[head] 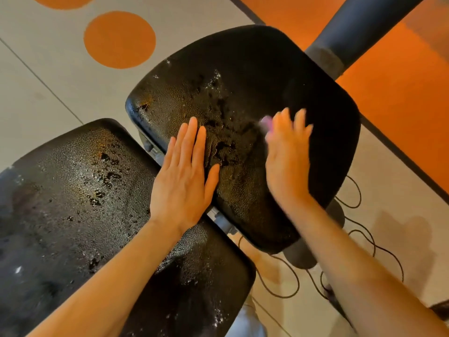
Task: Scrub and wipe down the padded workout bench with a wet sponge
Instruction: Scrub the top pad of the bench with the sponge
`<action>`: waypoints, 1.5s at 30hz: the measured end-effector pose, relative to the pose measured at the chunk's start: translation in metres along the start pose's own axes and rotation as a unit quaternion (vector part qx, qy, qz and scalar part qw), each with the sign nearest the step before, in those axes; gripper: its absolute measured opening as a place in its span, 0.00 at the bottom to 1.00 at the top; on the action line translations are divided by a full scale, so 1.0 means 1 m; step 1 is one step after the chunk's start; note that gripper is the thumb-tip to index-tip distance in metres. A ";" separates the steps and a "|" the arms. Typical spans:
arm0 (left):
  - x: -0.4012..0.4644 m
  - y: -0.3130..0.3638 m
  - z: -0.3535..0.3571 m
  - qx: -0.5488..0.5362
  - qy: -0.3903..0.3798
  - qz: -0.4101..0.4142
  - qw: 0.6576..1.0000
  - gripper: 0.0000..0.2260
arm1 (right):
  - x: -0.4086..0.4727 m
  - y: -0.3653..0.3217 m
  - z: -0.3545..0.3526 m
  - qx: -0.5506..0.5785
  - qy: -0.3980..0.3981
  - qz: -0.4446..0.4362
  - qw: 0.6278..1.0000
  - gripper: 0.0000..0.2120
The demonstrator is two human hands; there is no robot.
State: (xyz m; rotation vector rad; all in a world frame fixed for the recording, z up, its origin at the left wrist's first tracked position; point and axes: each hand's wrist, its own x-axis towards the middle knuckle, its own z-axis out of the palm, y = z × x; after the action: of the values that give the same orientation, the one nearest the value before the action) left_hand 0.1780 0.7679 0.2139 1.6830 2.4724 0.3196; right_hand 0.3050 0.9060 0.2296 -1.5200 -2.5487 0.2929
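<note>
The black padded bench has two cushions: a seat pad [243, 69] in the middle and a longer back pad [60, 203] at lower left. Both are wet, with beads of water and foam specks. My left hand [184, 176] lies flat, fingers together, across the gap onto the seat pad's near edge. My right hand [284, 154] is blurred with motion and presses a pink sponge [266, 122] on the seat pad; only a corner of the sponge shows past my fingers.
A thick black padded roller on a post [352, 32] rises at the upper right. Black cables [357, 234] loop on the floor to the right beneath the seat. The floor is beige with orange circles [119, 40] and an orange area [401, 105].
</note>
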 end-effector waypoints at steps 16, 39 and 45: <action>-0.008 -0.046 -0.018 -0.002 0.003 -0.020 1.000 0.31 | -0.025 -0.043 0.024 0.084 0.020 -0.023 0.996 0.21; -0.010 -0.046 -0.019 0.008 -0.003 -0.016 1.000 0.30 | -0.023 -0.058 0.022 0.115 0.006 -0.071 0.991 0.19; -0.012 -0.047 -0.020 0.005 -0.004 -0.018 1.000 0.30 | 0.004 -0.036 0.011 0.124 -0.040 -0.141 0.981 0.20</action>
State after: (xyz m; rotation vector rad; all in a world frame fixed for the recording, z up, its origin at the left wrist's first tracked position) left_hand 0.1360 0.7381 0.2213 1.6372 2.4993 0.2965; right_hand 0.2699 0.8923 0.2279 -1.0642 -2.6259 0.6150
